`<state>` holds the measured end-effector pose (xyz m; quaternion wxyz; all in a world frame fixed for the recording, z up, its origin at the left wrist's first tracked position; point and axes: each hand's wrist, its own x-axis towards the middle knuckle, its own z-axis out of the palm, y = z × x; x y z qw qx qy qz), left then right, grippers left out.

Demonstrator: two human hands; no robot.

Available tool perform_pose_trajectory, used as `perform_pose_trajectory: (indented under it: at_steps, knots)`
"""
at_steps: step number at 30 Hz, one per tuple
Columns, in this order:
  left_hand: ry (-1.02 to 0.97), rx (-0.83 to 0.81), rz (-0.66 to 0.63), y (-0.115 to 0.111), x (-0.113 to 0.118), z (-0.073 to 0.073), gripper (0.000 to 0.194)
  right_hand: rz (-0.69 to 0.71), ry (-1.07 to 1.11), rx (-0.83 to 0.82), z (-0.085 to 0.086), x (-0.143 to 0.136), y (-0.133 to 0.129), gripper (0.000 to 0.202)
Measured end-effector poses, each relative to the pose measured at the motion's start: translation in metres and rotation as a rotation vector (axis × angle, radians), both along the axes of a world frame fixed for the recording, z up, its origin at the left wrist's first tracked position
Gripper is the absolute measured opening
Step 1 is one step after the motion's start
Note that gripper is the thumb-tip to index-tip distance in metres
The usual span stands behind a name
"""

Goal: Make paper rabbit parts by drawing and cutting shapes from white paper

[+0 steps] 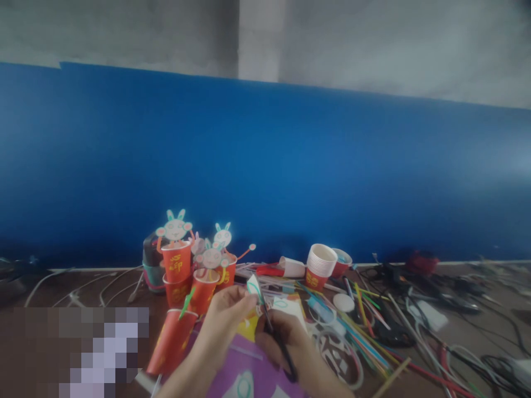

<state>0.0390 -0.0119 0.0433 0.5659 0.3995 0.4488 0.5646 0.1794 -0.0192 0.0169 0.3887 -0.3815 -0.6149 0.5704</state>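
Pinched between the fingertips of my left hand point(226, 309) is a small white paper piece point(253, 284) with a green outline drawn on it. My right hand point(294, 334) is closed round black scissors point(284, 351), whose blades point up at the paper's edge; whether they touch it I cannot tell. Beneath both hands lies a purple sheet point(255, 367) with a white paper scrap point(243, 385) marked in green. Another white paper point(289, 307) with a green oval sits behind my right hand. Something yellow point(248, 328) shows between the hands.
Red paper cups point(176, 263) bearing paper rabbit figures point(175, 229) stand at left; one cup point(171, 340) lies tilted near my left forearm. Stacked cups point(320, 265) stand behind. Coloured sticks point(363, 337), a tape roll point(340, 359) and cables point(468, 354) clutter the right. A blue panel point(265, 171) rises behind.
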Motion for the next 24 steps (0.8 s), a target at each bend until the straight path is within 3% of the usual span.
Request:
perform_pose_trajectory:
  at_steps: [5, 24]
  knots:
    - [0.063, 0.008, -0.022, 0.0, -0.001, 0.004, 0.026, 0.009, -0.035, -0.016, 0.006, 0.0, -0.001, 0.033]
    - [0.058, 0.012, -0.056, 0.0, -0.003, 0.0, 0.027, -0.062, -0.026, 0.009, -0.008, -0.002, 0.0, 0.038]
